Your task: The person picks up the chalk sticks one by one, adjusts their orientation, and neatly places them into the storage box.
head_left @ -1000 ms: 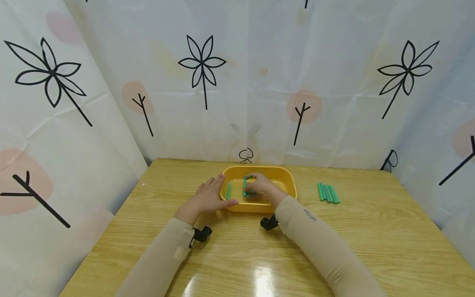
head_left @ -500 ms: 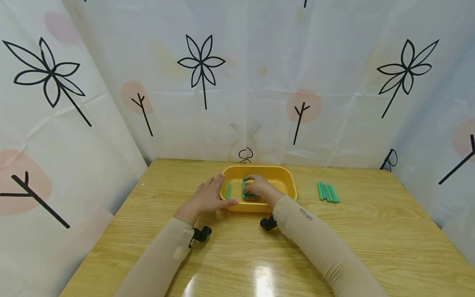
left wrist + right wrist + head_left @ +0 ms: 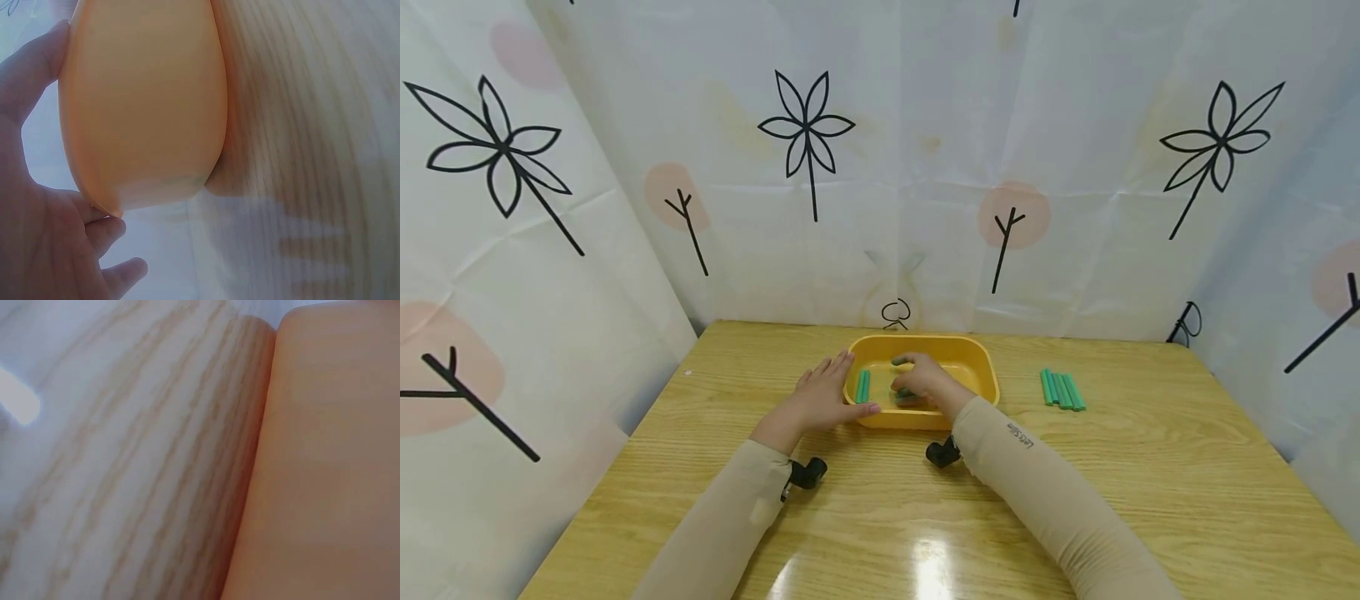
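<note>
Yellow tray [image 3: 925,420], one: far middle of the surface [image 3: 865,517]. Left grip [image 3: 822,396]: fingers extended along the tray's left rim, thumb at the near rim; I judge this steadies it. Right grip [image 3: 927,379]: inside the tray, fingers parted, no stick that I can see between them. Pair of green sticks [image 3: 866,387]: tray's left end, side by side, perhaps to save room. Four green sticks [image 3: 1064,391]: right of the tray, grouped, apparently for easy reach.
</note>
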A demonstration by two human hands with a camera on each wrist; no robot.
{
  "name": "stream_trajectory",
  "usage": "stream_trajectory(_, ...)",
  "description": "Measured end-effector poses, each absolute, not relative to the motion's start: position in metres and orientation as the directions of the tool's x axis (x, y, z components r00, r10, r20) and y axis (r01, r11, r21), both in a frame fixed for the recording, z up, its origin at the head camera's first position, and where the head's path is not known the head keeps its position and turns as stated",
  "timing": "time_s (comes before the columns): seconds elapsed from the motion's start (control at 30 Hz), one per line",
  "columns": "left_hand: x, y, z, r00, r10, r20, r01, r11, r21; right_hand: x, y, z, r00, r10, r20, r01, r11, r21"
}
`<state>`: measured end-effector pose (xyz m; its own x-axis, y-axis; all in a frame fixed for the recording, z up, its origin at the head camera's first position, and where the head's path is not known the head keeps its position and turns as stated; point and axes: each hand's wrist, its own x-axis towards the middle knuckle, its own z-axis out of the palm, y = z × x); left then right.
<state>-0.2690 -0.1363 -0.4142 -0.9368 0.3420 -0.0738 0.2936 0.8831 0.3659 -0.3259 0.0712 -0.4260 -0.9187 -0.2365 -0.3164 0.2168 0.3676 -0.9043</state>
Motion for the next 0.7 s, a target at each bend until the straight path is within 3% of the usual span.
stream_trajectory(0.7,-0.27,-0.137,-0.415,-0.937,0.344,-0.061,0.298,0.878,0.376,-0.306,0.092,-0.388,-0.916,-0.308,-0.257,0.153,0.326,-0.933)
